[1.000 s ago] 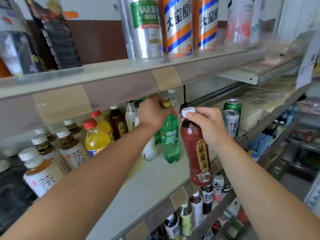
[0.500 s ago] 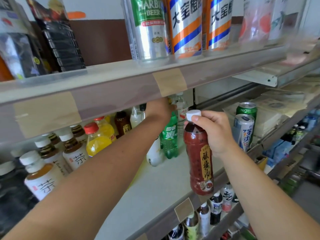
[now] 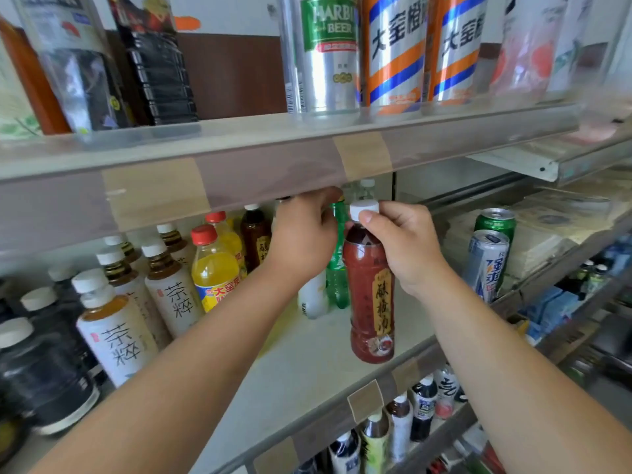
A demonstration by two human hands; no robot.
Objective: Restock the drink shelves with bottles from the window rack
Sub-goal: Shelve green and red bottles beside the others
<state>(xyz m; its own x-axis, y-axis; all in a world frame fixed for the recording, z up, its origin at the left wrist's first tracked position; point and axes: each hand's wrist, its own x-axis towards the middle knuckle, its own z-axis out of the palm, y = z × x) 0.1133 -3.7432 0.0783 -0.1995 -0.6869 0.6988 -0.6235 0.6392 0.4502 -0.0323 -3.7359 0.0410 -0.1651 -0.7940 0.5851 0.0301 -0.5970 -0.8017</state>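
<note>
While left hand [image 3: 302, 239] grips green bottle [image 3: 337, 268], right hand [image 3: 407, 244] pinches white-capped red bottle [image 3: 371, 302]

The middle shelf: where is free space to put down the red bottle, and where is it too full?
Bare shelf surface lies along the front edge, between the tea bottles on the left and the two cans on the right, below the red bottle in the right hand. The left side and the back around the left hand are crowded.
</note>
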